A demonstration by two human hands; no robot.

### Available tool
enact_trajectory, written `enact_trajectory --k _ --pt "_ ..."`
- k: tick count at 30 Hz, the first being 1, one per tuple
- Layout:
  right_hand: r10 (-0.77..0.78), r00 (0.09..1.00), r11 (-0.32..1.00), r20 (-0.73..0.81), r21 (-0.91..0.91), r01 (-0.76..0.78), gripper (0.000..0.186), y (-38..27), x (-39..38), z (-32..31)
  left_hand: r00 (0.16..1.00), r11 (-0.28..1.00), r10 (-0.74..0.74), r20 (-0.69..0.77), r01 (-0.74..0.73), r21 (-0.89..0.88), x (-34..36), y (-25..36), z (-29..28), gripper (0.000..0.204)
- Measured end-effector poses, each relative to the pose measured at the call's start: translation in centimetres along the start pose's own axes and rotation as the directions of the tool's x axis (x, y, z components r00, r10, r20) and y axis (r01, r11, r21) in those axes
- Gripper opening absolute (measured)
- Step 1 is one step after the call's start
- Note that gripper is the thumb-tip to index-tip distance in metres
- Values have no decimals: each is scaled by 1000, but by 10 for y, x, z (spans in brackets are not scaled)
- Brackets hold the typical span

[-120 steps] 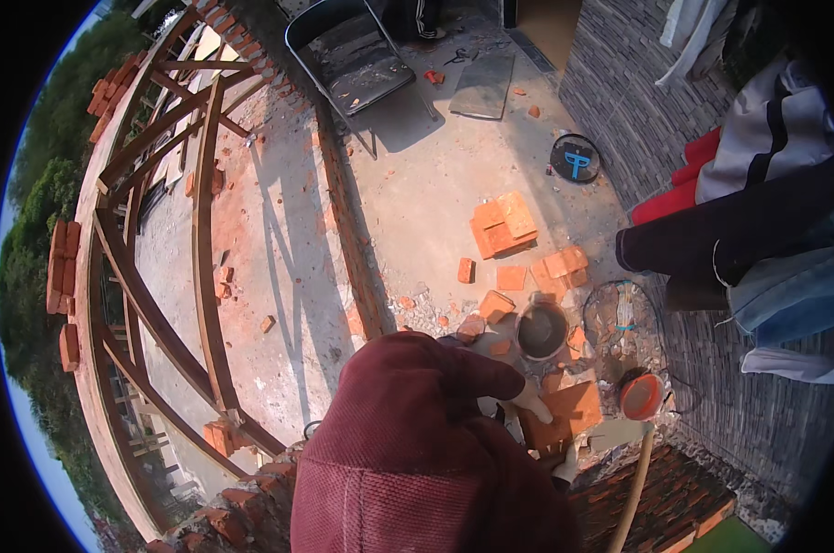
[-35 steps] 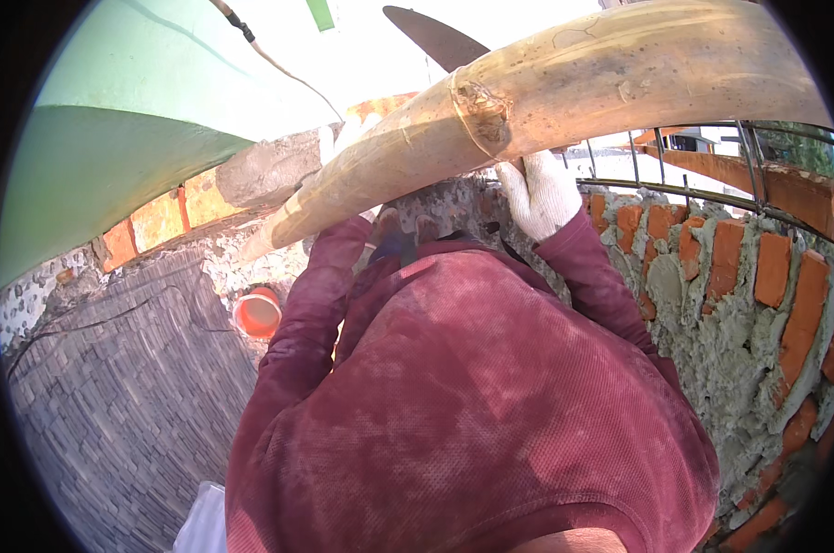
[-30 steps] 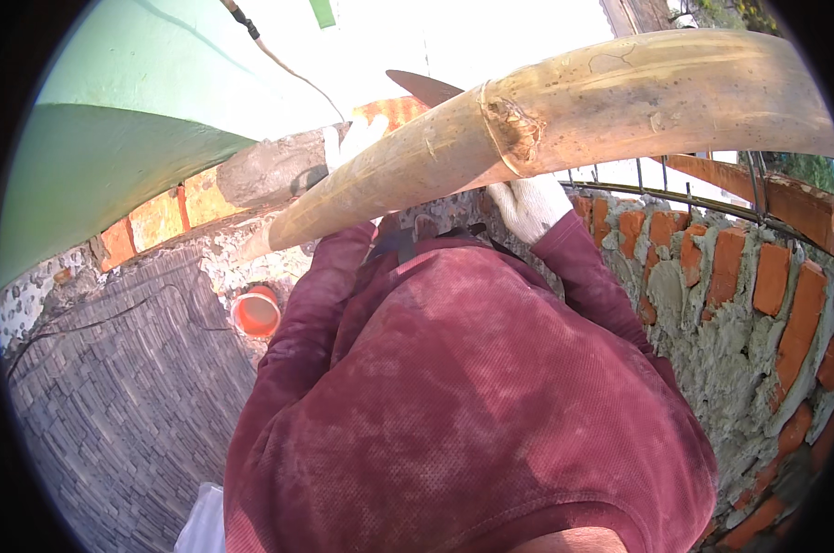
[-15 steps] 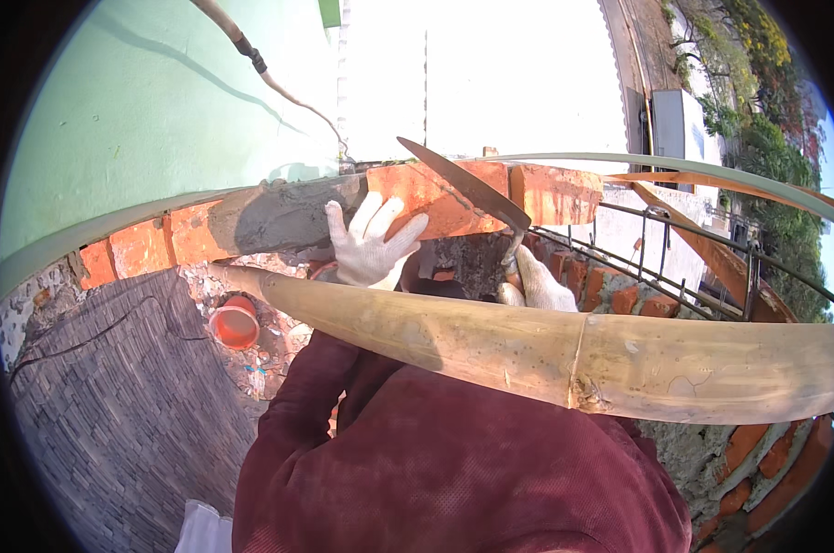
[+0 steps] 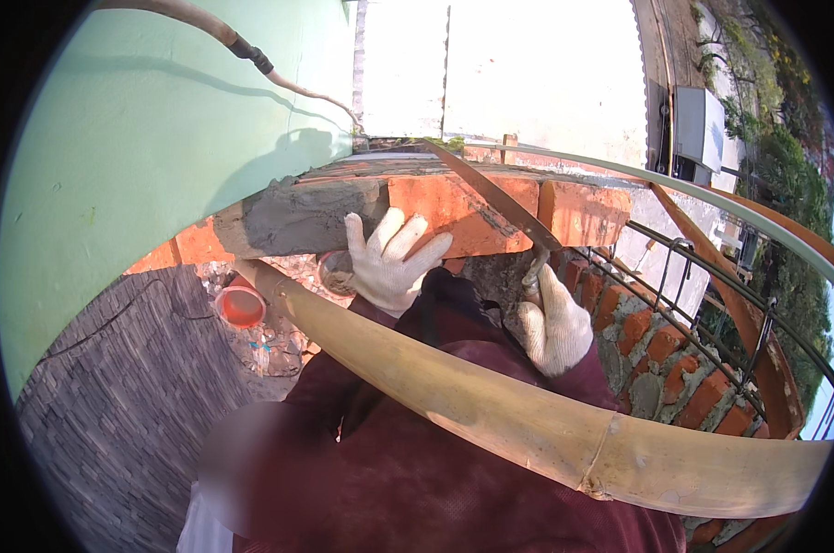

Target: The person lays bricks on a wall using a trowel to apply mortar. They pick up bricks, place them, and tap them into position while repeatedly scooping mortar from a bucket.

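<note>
While attending to an orange brick [image 5: 463, 221] laid in line between a patch of grey mortar [image 5: 306, 217] and a second brick [image 5: 583, 212], spread the gloved left hand [image 5: 389, 272] open, with fingertips over the near edge of the orange brick at its mortar end. Closed the gloved right hand [image 5: 557, 327] around the handle of a trowel [image 5: 495, 198], with its blade slanting up and leftward across the same brick. Had the two hands apart, not touching each other. Could not tell from this angle a firm press of the left fingers from a light touch, nor a resting blade from a hovering one. Judging by the damp-looking mortar alongside, seemed to be at the step of steadying and dressing the orange brick in its row. Called next, most likely, for a braced left hand and a short, controlled stroke of the blade along a joint, without nudging the second brick out of line. Called also for care around the bamboo pole [image 5: 491, 410], slanting across the view below both hands. Had a red bucket [image 5: 240, 306] at the left, well apart from the right hand.
</note>
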State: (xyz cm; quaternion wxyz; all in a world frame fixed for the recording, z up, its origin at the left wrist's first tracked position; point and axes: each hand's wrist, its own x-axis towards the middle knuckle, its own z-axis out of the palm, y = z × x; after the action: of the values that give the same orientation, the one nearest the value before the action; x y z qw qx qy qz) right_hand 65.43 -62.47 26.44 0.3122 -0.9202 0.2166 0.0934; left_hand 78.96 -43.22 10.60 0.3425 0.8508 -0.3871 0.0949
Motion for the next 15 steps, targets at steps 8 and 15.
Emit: enact_trajectory --k 8,15 --pt "4 997 1000 72 13 -5 51 12 8 22 1000 1000 -9 0 9 -2 6 -1 2 39" --pt "79 977 995 199 -82 -64 31 5 13 22 993 997 -63 102 58 44 15 5 -11 16"
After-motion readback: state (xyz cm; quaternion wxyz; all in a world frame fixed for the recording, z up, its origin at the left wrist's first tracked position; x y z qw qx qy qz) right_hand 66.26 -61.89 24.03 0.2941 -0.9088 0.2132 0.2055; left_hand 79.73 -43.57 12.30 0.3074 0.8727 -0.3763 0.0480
